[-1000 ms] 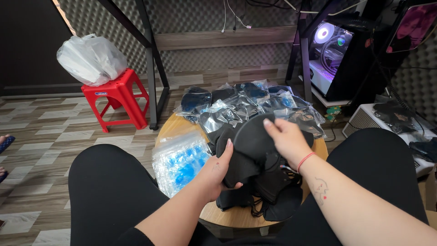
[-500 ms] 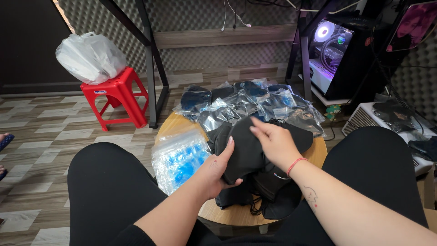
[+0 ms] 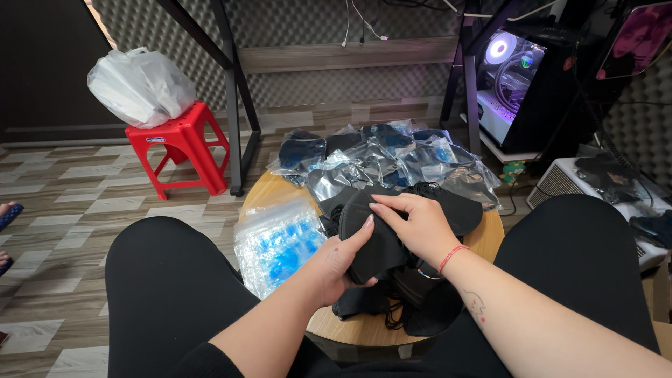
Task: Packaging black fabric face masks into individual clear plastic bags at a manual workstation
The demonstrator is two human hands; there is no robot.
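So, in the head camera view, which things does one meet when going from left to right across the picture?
White plastic bag on the red stool → stack of clear bags with blue inside → left hand → black mask held in both hands → right hand → lit computer case → white appliance.

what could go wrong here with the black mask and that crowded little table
The loose black masks hang over the near edge of the round table and could slide off. Ear loops below may tangle with the black mask held in the left hand and right hand. The clear packets overhang too.
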